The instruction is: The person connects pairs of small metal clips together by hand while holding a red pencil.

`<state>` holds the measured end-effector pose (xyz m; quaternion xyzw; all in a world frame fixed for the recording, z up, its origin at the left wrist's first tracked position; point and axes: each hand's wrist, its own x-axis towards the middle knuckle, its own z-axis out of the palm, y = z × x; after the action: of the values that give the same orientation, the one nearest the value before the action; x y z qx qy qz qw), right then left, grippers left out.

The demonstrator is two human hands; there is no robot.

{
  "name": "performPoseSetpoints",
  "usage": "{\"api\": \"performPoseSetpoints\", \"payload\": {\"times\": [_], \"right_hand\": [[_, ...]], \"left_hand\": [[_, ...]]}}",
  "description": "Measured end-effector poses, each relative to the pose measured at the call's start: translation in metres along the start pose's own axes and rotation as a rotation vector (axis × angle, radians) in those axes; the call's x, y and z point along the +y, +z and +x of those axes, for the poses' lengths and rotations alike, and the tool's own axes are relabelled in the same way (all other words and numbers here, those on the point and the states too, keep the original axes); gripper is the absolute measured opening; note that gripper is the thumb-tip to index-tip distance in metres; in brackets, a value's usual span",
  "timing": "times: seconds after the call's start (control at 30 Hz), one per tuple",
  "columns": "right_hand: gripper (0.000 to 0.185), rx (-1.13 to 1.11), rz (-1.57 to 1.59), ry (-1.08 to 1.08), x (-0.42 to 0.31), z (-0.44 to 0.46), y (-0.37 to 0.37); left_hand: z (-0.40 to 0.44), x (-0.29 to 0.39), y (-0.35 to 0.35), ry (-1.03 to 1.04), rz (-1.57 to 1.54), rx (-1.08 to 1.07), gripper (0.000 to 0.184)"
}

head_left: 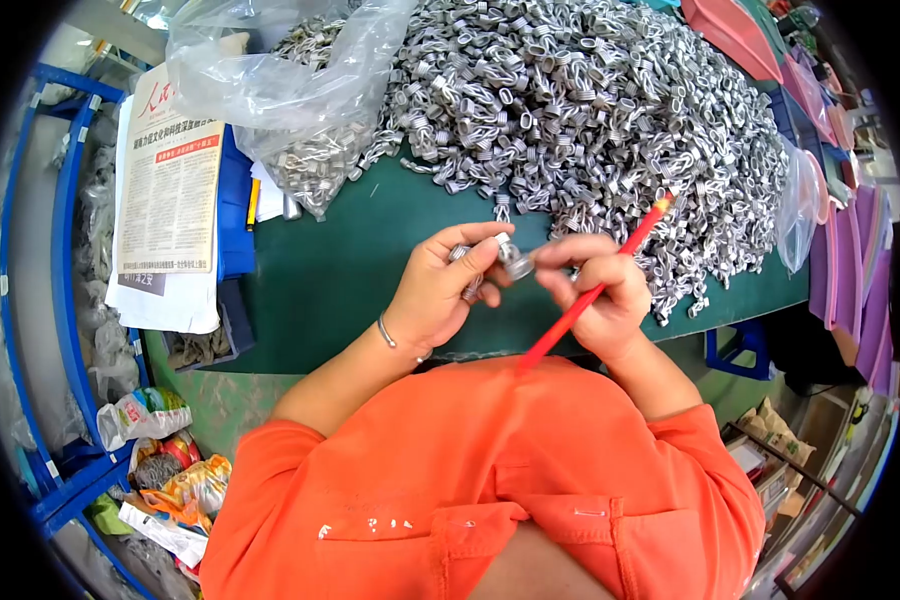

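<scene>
My left hand (439, 285) is closed round several small silver metal fittings (461, 255). Between its thumb and forefinger, one fitting (515, 258) points to the right, its outer end smeared by motion. My right hand (602, 290) grips a slim red stick (582, 305) with a yellow band near its upper tip; whether it is a pencil or a brush I cannot tell. The stick slants down toward my orange shirt. The thumb and forefinger of my right hand are pinched close to the fitting's end, and I cannot tell whether they touch it.
A large heap of silver fittings (590, 110) covers the back and right of the green table (310, 290). Clear plastic bags (320, 120) with more fittings lie at the back left. A newspaper (170, 190), blue bin (235, 215) and blue rack (65, 270) stand left; purple sheets (860, 280) are right.
</scene>
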<state>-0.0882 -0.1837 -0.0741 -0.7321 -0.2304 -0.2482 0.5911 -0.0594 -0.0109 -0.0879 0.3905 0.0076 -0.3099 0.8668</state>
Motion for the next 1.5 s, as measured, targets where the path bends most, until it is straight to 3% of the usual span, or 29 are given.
{"api": "performPoseSetpoints", "payload": {"times": [0.1,0.13,0.23,0.27,0.33,0.5,0.6,0.73,0.83,0.97,1.0,1.07,1.2,1.3,1.33,1.4,1.5], "right_hand": [[0.026,-0.087,-0.088,-0.064,-0.001,0.009,0.0],[0.024,-0.033,-0.19,0.031,0.005,0.006,0.002],[0.023,-0.156,-0.369,0.13,0.02,0.011,0.002],[0.023,-0.157,-0.364,0.13,0.021,0.011,0.006],[0.022,-0.32,-0.571,0.051,0.024,0.011,0.017],[0.017,-0.37,-0.721,-0.021,0.044,0.005,0.023],[0.017,-0.243,-0.664,-0.025,0.039,0.007,0.019],[0.023,0.018,-0.137,0.393,0.034,0.005,0.014],[0.021,0.101,0.16,0.585,0.021,0.007,0.008],[0.02,0.187,0.435,0.665,0.012,0.008,0.007],[0.02,0.191,0.429,0.662,0.011,0.008,0.007],[0.02,0.16,0.524,0.644,0.01,0.006,0.009],[0.024,0.023,0.395,0.399,0.016,-0.004,0.009],[0.028,0.13,0.356,0.328,0.01,-0.004,0.016],[0.028,0.132,0.351,0.327,0.008,-0.003,0.015],[0.032,0.001,-0.001,-0.044,0.005,0.0,0.012],[0.031,-0.094,0.039,-0.152,-0.001,0.008,0.004]], "left_hand": [[0.0,0.005,0.0,-0.189,-0.21,0.122,0.026],[0.001,0.002,-0.01,-0.186,-0.209,0.127,0.026],[0.003,-0.003,-0.035,-0.075,-0.485,0.004,0.023],[0.003,-0.005,-0.037,-0.072,-0.484,0.009,0.023],[0.002,0.003,-0.022,-0.01,-0.413,0.332,0.021],[-0.004,0.016,-0.008,-0.018,-0.364,0.369,0.018],[-0.007,0.013,-0.012,0.041,-0.279,0.292,0.016],[-0.007,0.015,-0.007,0.029,-0.281,0.308,0.016],[-0.006,0.018,-0.004,-0.006,-0.329,0.306,0.018],[-0.008,0.018,-0.003,-0.085,-0.258,0.309,0.022],[-0.008,0.018,-0.004,-0.144,-0.122,0.262,0.022],[-0.009,0.014,-0.001,-0.203,0.016,0.211,0.022],[-0.012,0.011,0.007,-0.03,0.168,0.23,0.023],[-0.013,0.012,0.005,0.123,0.389,0.097,0.027],[-0.012,0.011,0.005,0.125,0.326,0.083,0.027],[-0.011,0.009,0.003,0.121,0.263,0.063,0.028],[-0.009,0.004,-0.007,-0.06,-0.188,0.02,0.027]]}}
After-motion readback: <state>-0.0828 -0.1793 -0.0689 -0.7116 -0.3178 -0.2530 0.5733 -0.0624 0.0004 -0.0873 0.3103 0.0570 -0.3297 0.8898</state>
